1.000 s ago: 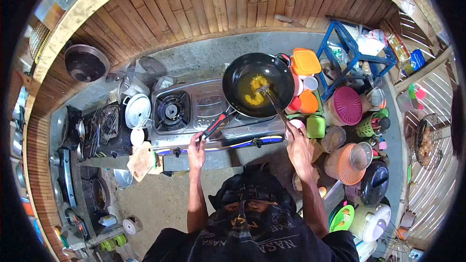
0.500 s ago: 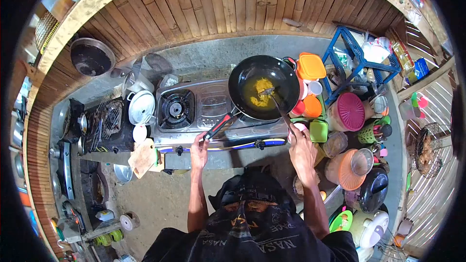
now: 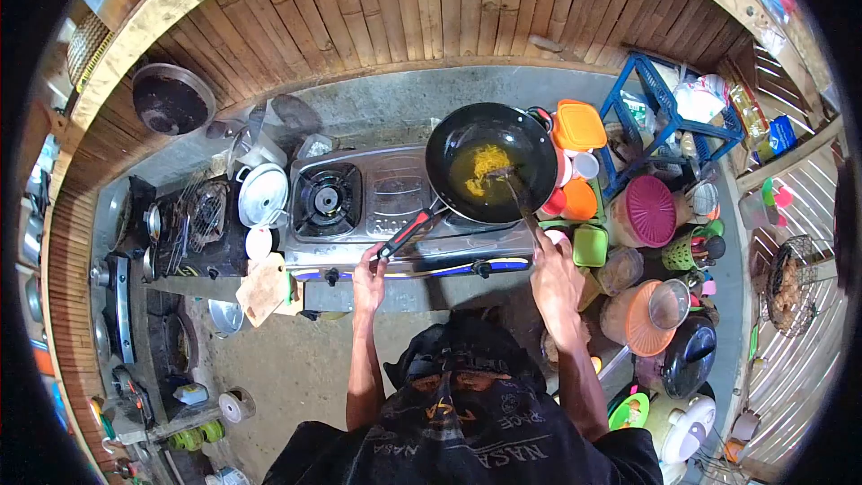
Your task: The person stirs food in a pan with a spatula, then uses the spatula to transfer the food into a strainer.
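Note:
A black wok [image 3: 453,139] sits over the right side of a two-burner gas stove [image 3: 395,181]. Yellow, oily-looking food [image 3: 488,160] lies in its middle. My left hand [image 3: 367,284] is closed around the end of the wok's black-and-red handle [image 3: 409,232]. Coming in from the lower right, my right hand [image 3: 556,286] grips the handle of a spatula [image 3: 523,205]. The spatula's blade is down in the wok, touching the right side of the yellow food.
Left of the wok is a bare burner [image 3: 327,200], with a lidded white pot [image 3: 263,195] beside it. A cutting board [image 3: 261,291] lies at the counter's front edge. Orange-lidded containers [image 3: 580,124] crowd the wok's right side, near a blue rack [image 3: 669,112].
The spatula blade has shifted slightly right and toward me, and the yellow food looks a little rearranged. My left hand keeps its hold on the wok handle.

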The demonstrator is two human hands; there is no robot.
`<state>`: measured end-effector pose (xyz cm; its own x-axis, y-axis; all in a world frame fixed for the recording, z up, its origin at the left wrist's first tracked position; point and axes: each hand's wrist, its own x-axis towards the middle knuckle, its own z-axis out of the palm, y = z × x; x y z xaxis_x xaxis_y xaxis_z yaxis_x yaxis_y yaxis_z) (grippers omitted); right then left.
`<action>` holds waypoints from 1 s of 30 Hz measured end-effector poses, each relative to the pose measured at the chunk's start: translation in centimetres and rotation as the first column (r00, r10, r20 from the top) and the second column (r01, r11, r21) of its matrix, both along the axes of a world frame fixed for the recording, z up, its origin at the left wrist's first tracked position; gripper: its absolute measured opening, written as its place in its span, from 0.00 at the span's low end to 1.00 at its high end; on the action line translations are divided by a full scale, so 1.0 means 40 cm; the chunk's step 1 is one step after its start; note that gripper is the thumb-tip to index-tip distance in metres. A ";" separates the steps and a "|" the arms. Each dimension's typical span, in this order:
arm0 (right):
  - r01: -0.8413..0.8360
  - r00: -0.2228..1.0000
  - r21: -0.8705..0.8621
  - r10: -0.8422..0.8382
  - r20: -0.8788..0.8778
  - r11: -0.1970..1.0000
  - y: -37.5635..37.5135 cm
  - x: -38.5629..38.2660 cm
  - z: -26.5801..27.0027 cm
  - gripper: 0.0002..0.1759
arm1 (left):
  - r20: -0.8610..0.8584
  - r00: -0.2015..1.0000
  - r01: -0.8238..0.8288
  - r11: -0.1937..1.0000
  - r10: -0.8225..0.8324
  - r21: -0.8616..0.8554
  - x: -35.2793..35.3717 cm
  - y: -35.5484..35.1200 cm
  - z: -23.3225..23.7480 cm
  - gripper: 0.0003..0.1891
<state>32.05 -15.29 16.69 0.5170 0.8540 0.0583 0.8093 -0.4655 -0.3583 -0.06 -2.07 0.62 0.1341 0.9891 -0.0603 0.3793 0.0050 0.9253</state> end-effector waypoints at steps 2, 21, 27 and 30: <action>-0.009 1.000 -0.040 0.008 -0.026 0.999 -0.020 -0.020 0.051 0.26 | -0.049 0.999 0.009 1.000 -0.009 -0.003 0.008 -0.007 0.028 0.19; -0.031 0.997 -0.222 0.015 -0.072 0.975 0.014 -0.067 0.099 0.30 | -0.068 0.998 0.009 1.000 -0.008 0.005 -0.003 -0.002 0.016 0.20; -0.092 0.994 -0.247 0.075 -0.078 0.965 0.035 -0.100 0.081 0.30 | -0.095 0.995 -0.003 1.000 0.002 -0.006 0.004 -0.003 0.035 0.21; -0.113 0.992 -0.337 0.089 -0.083 0.935 0.081 -0.095 0.075 0.30 | -0.041 0.999 0.015 0.999 -0.013 0.029 -0.001 0.003 0.007 0.21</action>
<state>28.26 -12.04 19.71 0.4197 0.8647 -0.2760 0.8385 -0.4858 -0.2469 -0.11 -1.96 0.91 0.1460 0.9886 -0.0374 0.4168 -0.0271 0.9086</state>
